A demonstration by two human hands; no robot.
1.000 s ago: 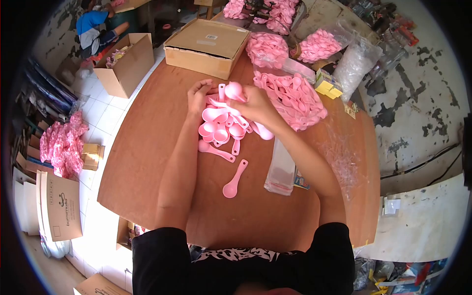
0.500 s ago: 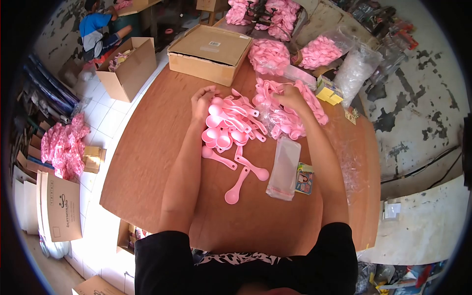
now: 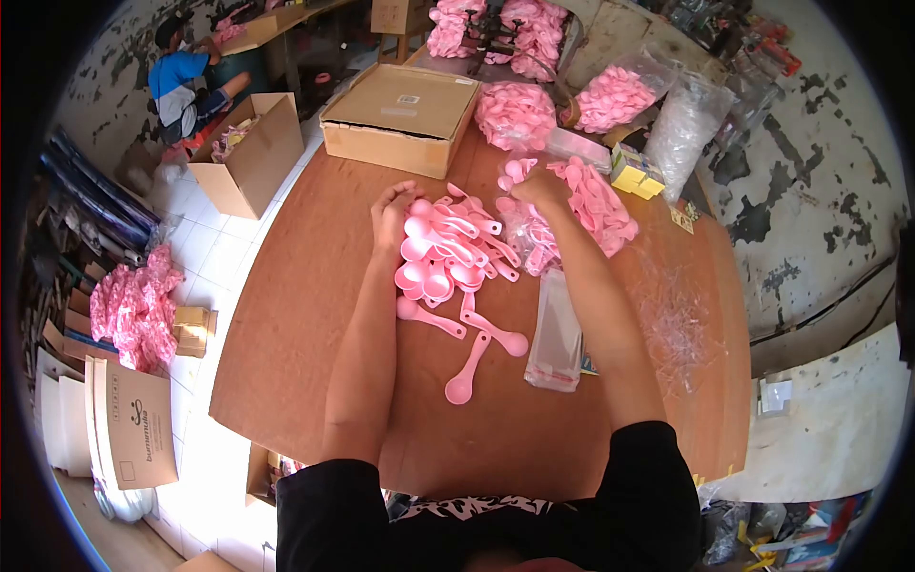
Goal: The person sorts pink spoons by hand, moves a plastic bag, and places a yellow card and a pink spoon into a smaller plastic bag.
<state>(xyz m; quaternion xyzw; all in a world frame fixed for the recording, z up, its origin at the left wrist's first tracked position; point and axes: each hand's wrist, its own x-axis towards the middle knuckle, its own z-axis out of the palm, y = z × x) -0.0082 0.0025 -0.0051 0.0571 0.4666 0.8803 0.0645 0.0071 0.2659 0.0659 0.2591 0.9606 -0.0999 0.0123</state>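
A pile of pink measuring spoons (image 3: 440, 250) covers the middle of the table. At its upper left edge is my left hand (image 3: 391, 212), its fingers curved loosely beside the spoons. My right hand (image 3: 541, 189) is closed at the left side of a second heap of pink spoons (image 3: 599, 212). Spoon bowls (image 3: 516, 173) show at its fingertips, though the grip itself is partly hidden. Below that hand lies a clear plastic bag (image 3: 520, 227) among spoons. Three loose spoons lie nearer me, including one pink spoon (image 3: 460, 388). Beside them is a stack of clear plastic sleeves (image 3: 555, 334).
A closed cardboard box (image 3: 396, 110) stands at the table's back left. Filled bags of pink spoons (image 3: 516, 116) and small yellow boxes (image 3: 636, 173) line the back. Plastic scraps (image 3: 679, 334) lie at right. Another person (image 3: 186, 81) sits beyond an open carton (image 3: 250, 157).
My right hand has shifted left over the second heap, and spoon bowls now show beside its fingers. Its forearm now covers most of the printed card. My left hand stays near the pile.
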